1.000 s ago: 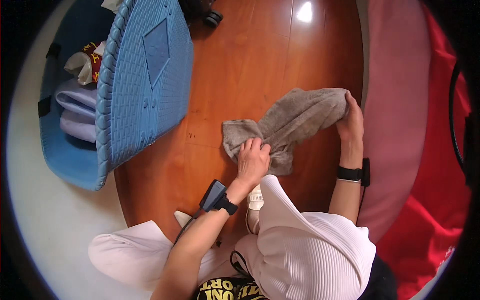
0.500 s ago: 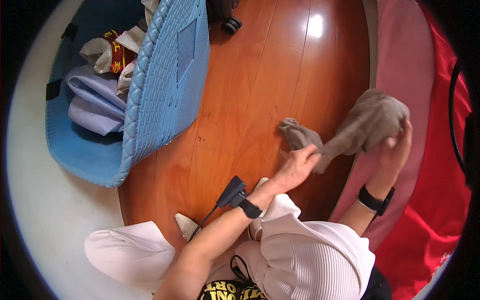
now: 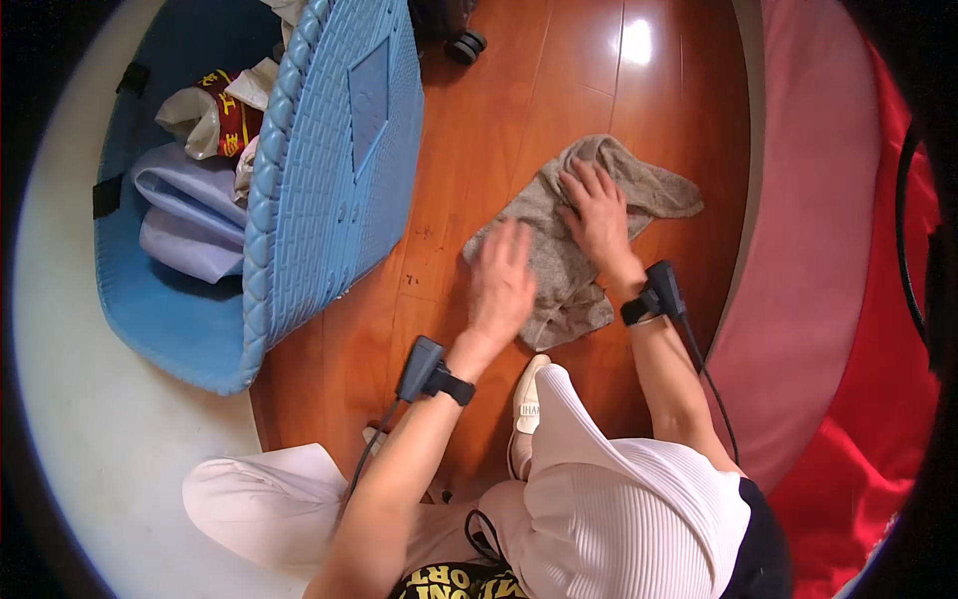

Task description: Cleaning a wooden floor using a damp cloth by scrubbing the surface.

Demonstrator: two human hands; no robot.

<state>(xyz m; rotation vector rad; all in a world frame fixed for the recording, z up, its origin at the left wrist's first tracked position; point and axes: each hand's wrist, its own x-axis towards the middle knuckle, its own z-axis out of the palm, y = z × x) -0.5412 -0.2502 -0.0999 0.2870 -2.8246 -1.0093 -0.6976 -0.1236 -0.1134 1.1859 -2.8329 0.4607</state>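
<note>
A grey-brown cloth (image 3: 566,240), perhaps a rag or a knit garment, lies spread and wrinkled on the wooden floor in front of me. One flap of it reaches out to the right. My right hand (image 3: 600,212) rests on its upper part, fingers spread. Over its left edge is my left hand (image 3: 503,285), blurred by motion with fingers stretched out; whether it touches the cloth I cannot tell. Each wrist wears a black strap with a small dark device and a cable.
At the left a blue woven-pattern plastic basket (image 3: 339,190) lies tipped, holding a pale lilac cloth (image 3: 190,215) and a crumpled bag with a red band (image 3: 232,115). Dark wheels (image 3: 465,46) stand at the top. Pink and red fabric (image 3: 813,200) borders the right. My shoe (image 3: 529,399) is close below the cloth.
The cloth, held bunched and stretched between both hands at the right, now lies spread on the floor farther left. Both hands have let go, and the right hand has moved left onto it.
</note>
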